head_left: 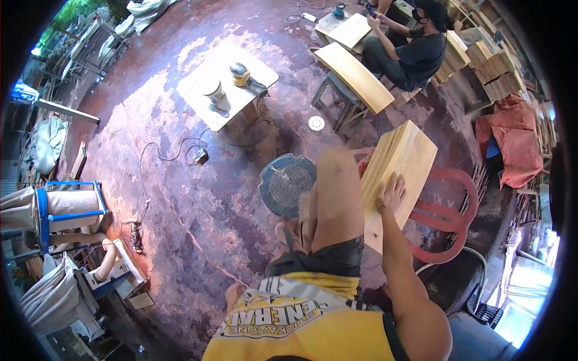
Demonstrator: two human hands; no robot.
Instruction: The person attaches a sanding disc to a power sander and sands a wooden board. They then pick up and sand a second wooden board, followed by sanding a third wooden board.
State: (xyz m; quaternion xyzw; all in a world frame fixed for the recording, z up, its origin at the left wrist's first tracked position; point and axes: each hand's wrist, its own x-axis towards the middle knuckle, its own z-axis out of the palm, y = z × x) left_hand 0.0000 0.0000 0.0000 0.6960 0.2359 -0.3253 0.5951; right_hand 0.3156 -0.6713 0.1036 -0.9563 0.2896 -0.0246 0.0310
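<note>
My right hand [392, 192] lies flat, fingers spread, on the top face of a stack of light wooden boards [406, 157]. The stack rests on a red plastic chair [442, 216], whose looped back shows to its right. Low beside my yellow shirt [313, 331], my left hand [234, 295] is only partly in view at the hem; its fingers are too small and hidden to read. A blue-rimmed round stool [288, 185] stands just left of my raised knee.
A white table [198, 84] bears a yellow sander [239, 73] and a tub [214, 91]. Cords cross the floor near a power strip [200, 156]. A long board [355, 78] lies on a dark stool [337, 99]. A seated person [415, 54] holds a phone.
</note>
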